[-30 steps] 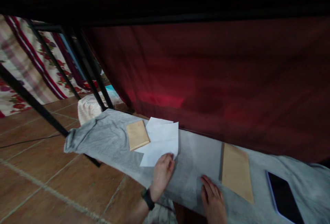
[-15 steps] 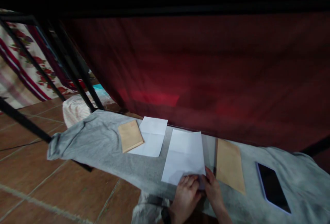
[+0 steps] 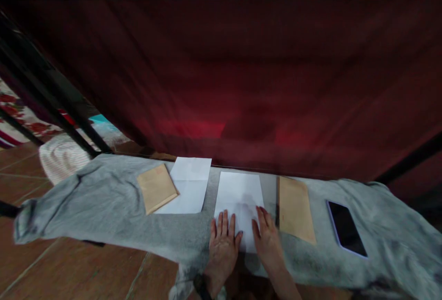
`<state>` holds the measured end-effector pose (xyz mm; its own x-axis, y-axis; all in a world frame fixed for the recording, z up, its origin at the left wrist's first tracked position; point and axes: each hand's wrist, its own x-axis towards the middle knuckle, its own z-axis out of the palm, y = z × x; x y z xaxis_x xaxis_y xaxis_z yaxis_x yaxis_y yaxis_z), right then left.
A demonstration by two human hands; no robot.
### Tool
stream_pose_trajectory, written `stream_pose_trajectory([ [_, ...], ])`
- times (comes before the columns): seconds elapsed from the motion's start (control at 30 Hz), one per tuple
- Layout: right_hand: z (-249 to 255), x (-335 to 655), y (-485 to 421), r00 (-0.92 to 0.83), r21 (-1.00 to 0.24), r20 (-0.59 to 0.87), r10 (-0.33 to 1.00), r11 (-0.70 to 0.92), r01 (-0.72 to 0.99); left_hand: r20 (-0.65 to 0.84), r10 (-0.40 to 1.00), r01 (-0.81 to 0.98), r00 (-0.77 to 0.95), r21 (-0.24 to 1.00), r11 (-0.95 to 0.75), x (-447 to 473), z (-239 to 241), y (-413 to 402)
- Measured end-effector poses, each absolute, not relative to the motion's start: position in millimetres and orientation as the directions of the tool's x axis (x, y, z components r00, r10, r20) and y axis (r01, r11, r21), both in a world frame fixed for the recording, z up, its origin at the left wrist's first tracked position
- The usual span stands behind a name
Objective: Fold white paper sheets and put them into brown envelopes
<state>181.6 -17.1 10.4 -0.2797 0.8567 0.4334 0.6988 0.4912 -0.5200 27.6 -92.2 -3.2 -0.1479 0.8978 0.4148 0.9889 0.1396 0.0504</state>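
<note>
A white sheet of paper (image 3: pixel 239 196) lies on a grey cloth (image 3: pixel 103 199) that covers a low surface. My left hand (image 3: pixel 223 245) rests flat on the sheet's near left corner, fingers stretched out. My right hand (image 3: pixel 267 238) lies flat on its near right part, fingers also spread. To the right of the sheet lies a brown envelope (image 3: pixel 294 208). On the left, a second white sheet (image 3: pixel 188 185) lies with a smaller brown envelope (image 3: pixel 156 187) overlapping its left edge.
A dark phone (image 3: pixel 345 227) lies on the cloth at the right. A dark red curtain (image 3: pixel 241 83) hangs close behind the surface. Black metal bars (image 3: pixel 55 106) slant at the left over a tiled floor (image 3: pixel 69 268), with patterned fabric and a pale bundle (image 3: pixel 60 157) beyond.
My left hand drew a white sheet from the left pile to the middle; both hands now lie flat on it. The view has swung right.
</note>
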Motion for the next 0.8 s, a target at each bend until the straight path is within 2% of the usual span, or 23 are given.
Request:
stream_pose_trajectory([
  [0.07,12.9,156.7,-19.4,-0.382,-0.493,0.407,0.830,0.552,0.672,0.403,0.906,0.992,-0.129,0.045,0.121,31.7,-2.3,-82.3],
  [0.17,8.1,134.5,-21.5,-0.449,-0.388,0.396,0.801,0.590,0.709,0.382,0.918,0.994,-0.106,0.032,0.102,34.4,-0.1,-68.9],
  [0.4,-1.8,163.6,-16.9,-0.465,-0.196,0.476,0.746,0.606,0.771,0.417,0.885,0.978,-0.207,0.094,0.184,12.9,-0.6,-78.7],
  [0.6,-8.7,176.1,-14.4,-0.407,-0.173,0.486,0.773,0.542,0.822,0.461,0.836,0.954,-0.299,0.168,0.248,-7.8,0.9,-82.0],
  [0.8,-8.9,173.3,-14.1,-0.438,-0.132,0.468,0.768,0.551,0.824,0.366,0.924,0.976,-0.109,0.216,0.030,27.5,6.0,-3.5],
])
